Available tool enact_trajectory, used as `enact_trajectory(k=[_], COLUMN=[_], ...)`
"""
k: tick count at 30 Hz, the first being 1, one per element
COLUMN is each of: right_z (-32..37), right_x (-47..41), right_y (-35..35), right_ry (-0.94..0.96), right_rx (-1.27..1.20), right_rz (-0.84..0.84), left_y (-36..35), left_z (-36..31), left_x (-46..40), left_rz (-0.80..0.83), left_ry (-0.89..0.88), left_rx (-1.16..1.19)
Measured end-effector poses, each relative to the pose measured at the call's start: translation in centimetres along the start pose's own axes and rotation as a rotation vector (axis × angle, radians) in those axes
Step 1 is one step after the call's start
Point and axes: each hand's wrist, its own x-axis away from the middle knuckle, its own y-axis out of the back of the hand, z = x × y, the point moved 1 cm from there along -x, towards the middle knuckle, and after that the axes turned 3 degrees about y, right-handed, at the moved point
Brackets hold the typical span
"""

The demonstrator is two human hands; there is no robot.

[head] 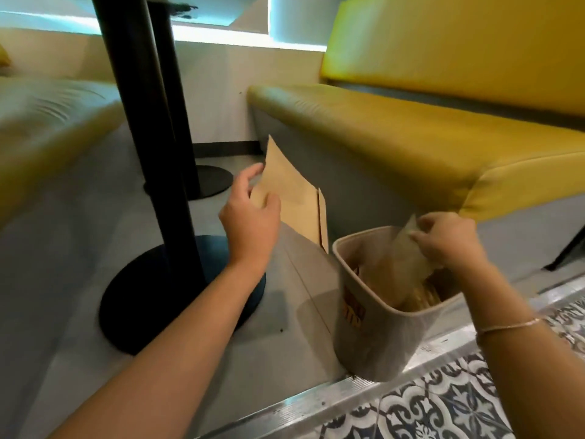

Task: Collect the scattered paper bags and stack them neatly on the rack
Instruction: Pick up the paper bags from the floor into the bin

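A flat brown paper bag (294, 194) stands tilted on the floor against the bench base. My left hand (250, 213) grips its left edge, thumb in front. To the right a beige bin (351, 315) with orange lettering sits tilted on the floor and holds several paper bags. My right hand (449, 239) pinches the top of a paper bag (400, 261) that sticks up inside the bin. A thin bracelet is on that wrist.
Two black table legs with round bases (152, 299) stand to the left. A yellow bench seat (411, 134) runs along the right, another yellow seat (47, 122) on the left. A metal strip (316, 403) divides the grey floor from patterned tiles.
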Motion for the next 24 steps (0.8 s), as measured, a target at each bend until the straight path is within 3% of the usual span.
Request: enact_trajectory(k=[3, 10, 13, 16, 18, 24], right_z=[-0.6, -2.0, -2.2, -2.3, -2.2, 0.1], right_x=[0.1, -1.7, -1.8, -1.4, -0.9, -0.3], right_y=[-1.1, 2.1, 3.7, 5.8, 7.6, 15.0], right_ry=[-0.019, -0.147, -0.175, -0.210, -0.242, -0.212], right_rx=[-0.092, -0.240, -0.259, -0.286, -0.295, -0.286], right_rz=[0.092, 0.049, 0.083, 0.119, 0.141, 0.261], left_y=[-4.0, -11.1, -13.3, -14.4, -14.5, -13.8], left_z=[-3.5, -6.3, -4.7, -3.9, -4.6, -11.9], left_x=[0.7, 2.9, 5.0, 7.0, 7.8, 6.6], left_rz=[0.102, 0.412, 0.566, 0.771, 0.814, 0.837], left_ry=[-0.097, -0.205, -0.125, 0.144, 0.261, 0.265], left_rx=[-0.008, -0.181, -0.346, -0.579, -0.682, -0.717])
